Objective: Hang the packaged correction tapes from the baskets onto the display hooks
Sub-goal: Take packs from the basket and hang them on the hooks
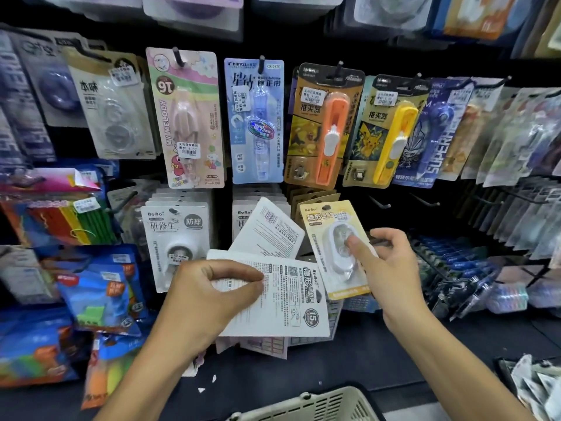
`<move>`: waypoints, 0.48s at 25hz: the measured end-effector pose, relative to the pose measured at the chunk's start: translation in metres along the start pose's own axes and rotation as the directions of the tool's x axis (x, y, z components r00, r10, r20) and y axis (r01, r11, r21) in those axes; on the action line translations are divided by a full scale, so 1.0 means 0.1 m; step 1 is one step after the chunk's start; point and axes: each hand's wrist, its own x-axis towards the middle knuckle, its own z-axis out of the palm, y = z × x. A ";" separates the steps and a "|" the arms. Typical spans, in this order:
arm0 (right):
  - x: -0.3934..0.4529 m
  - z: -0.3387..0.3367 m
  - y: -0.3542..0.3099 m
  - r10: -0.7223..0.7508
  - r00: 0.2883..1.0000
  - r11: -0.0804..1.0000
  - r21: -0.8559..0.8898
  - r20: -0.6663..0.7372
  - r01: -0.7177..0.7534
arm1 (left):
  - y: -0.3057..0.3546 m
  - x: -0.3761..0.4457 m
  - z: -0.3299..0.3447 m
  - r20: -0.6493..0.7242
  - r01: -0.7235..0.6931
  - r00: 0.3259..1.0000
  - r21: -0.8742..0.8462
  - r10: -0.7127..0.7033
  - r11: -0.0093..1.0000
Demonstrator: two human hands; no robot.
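My right hand pinches a yellow packaged correction tape, thumb on its clear blister, holding it upright in front of the lower row of hooks. My left hand grips a fanned stack of white correction tape packs, their printed backs facing me. Several white BoBo packs hang on a lower hook at the left. Two bare hooks stick out to the right of the yellow pack. A beige basket shows at the bottom edge.
The upper row holds a pink My Melody pack, a blue correction tape pack, and orange and yellow clip pushers. Colourful stationery packs crowd the left. Racks of blue items sit at the right.
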 end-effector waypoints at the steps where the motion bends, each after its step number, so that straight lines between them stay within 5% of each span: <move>1: 0.03 0.01 0.03 0.022 0.999 1.000 -0.009 -0.024 -0.022 | 0.00 0.00 0.01 0.002 0.005 1.000 0.003 -0.005 1.000; 5: 0.05 -0.03 0.14 0.221 0.971 0.973 0.054 0.090 -0.226 | 0.00 0.00 -0.01 -0.010 0.050 0.999 -0.034 -0.051 0.998; 8: -0.07 -0.04 0.07 0.175 0.980 0.984 -0.036 0.089 -0.173 | 0.00 0.00 -0.08 0.013 0.104 0.994 -0.277 -0.104 0.955; 10: -0.25 0.01 0.04 0.208 0.950 0.974 0.043 0.233 -0.224 | -0.02 0.00 -0.04 0.056 0.201 0.978 -0.493 -0.199 0.847; 12: -0.48 0.09 0.06 0.197 0.841 0.894 0.259 0.504 -0.365 | -0.02 -0.04 0.05 0.146 0.279 0.960 -0.595 -0.240 0.753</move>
